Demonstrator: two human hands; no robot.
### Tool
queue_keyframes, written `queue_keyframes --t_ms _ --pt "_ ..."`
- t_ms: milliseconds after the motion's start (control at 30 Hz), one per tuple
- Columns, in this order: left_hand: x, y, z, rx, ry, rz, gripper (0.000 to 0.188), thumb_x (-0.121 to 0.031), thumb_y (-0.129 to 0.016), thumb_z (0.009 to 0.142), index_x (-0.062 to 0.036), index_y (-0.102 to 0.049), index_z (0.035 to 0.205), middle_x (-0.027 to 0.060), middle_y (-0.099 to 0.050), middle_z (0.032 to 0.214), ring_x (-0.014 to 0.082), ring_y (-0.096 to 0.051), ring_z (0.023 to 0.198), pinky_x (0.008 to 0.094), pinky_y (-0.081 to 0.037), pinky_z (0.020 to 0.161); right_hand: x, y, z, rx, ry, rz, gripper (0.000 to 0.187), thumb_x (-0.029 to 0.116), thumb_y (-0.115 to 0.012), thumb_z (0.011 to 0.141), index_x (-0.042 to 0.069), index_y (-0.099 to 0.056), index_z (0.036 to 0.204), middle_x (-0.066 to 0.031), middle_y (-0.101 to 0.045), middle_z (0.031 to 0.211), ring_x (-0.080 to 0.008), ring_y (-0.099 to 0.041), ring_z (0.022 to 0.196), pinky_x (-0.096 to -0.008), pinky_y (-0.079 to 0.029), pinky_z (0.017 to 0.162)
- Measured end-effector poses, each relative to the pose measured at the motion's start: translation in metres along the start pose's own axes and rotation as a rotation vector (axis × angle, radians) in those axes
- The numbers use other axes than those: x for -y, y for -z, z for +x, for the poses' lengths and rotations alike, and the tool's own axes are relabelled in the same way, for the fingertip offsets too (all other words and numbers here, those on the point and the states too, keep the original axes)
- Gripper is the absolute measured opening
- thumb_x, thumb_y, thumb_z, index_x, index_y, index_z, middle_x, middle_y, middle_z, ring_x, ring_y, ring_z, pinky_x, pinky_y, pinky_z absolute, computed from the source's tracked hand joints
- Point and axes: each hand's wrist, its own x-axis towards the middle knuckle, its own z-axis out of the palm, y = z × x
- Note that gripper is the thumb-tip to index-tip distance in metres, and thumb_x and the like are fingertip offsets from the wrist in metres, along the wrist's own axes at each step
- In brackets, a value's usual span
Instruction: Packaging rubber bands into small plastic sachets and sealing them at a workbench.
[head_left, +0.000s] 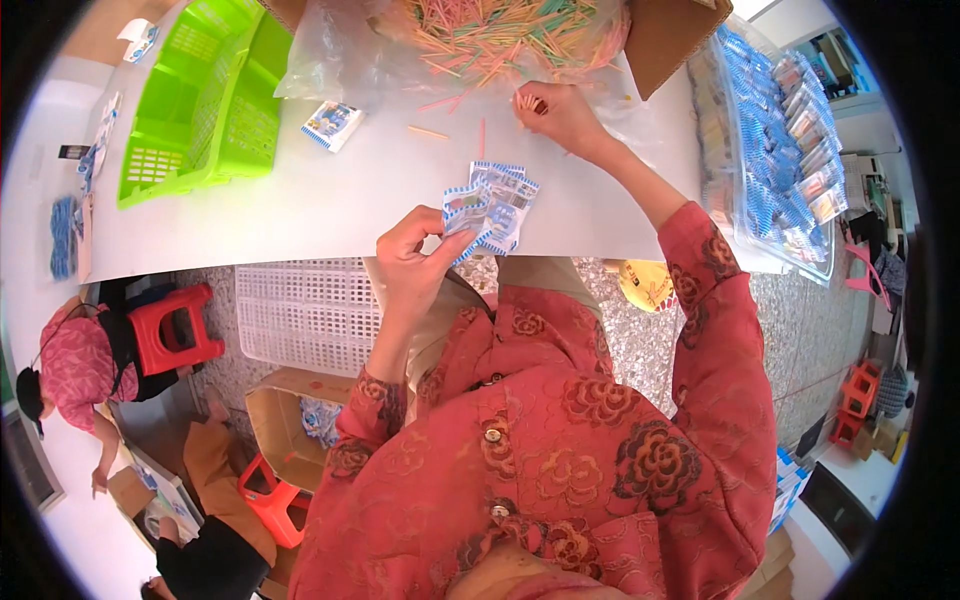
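Note:
My left hand (408,258) pinches a small blue-and-white plastic packet (464,210) at the table's near edge. Its clear window shows, but I cannot tell what is inside. Beneath and beside it lie more flat packets (510,212) of the same kind. Farther right, my right hand (568,122) is closed around a small bunch of thin sticks (530,103), whose ends poke out past the fingers. Just beyond it is a heap of thin pink, orange, yellow and green sticks (505,35) on clear plastic. Between the hands, a pink stick (481,138) and an orange stick (428,132) lie loose.
A lime-green basket (205,150) stands at the left, near a single packet (333,125). To the right, a clear bin (742,215) is full of packets. A cardboard box flap (675,45) juts over the table's far side. Below left are a white crate (300,315) and another person (90,350).

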Motion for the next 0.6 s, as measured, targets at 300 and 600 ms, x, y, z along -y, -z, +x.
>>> queue_keyframes --t_ms 300,600 --pt "0.013 -0.016 0.016 0.029 -0.049 -0.041 0.01 0.003 -0.073 0.07 0.0013 -0.064 0.074 0.0038 -0.064 0.074 0.0082 -0.056 0.066 0.0229 -0.043 0.059 0.121 0.06 -0.033 0.144 -0.111 0.606 0.011 0.012 -0.065 0.084 0.003 -0.063 0.089 -0.0014 -0.062 0.078 -0.0057 -0.056 0.063 -0.0196 -0.047 0.057" --pt "0.002 -0.032 0.026 0.1 -0.207 0.138 0.015 0.004 -0.075 0.067 0.0022 -0.062 0.073 0.0053 -0.063 0.073 0.0104 -0.057 0.064 0.0234 -0.044 0.057 0.123 0.057 -0.045 0.27 -0.152 0.593 0.009 0.01 -0.065 0.084 0.003 -0.062 0.088 -0.0016 -0.062 0.077 -0.0052 -0.056 0.064 -0.0195 -0.047 0.057"
